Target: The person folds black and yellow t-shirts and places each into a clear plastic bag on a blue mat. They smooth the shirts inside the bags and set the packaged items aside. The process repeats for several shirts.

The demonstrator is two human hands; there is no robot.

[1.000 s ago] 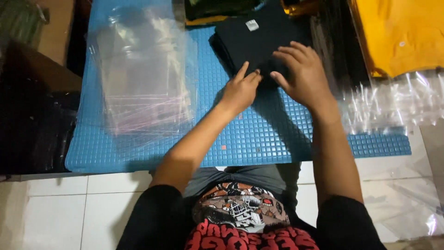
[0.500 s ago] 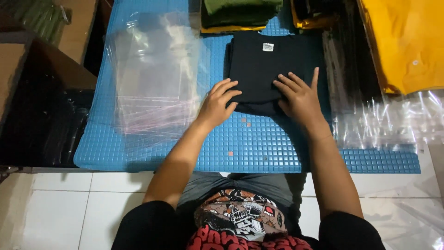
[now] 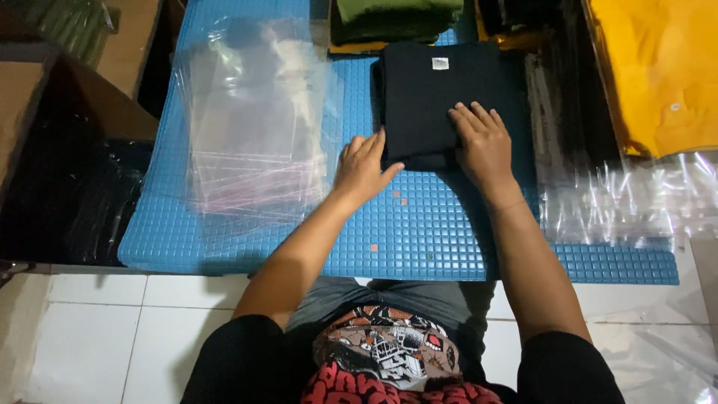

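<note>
Left of centre lie clear plastic bags (image 3: 254,127); both hands — left hand (image 3: 364,168), right hand (image 3: 482,146) — rest flat, fingers extended, gripping nothing, on a folded black T-shirt (image 3: 426,93); a yellow garment (image 3: 658,67) is cut off upper right.

Stack of clear plastic bags (image 3: 254,120) left on the blue mat; small white label (image 3: 440,63) at the black shirt's collar

Both hands, left (image 3: 364,168) and right (image 3: 482,142), lie flat, fingers extended.
</note>
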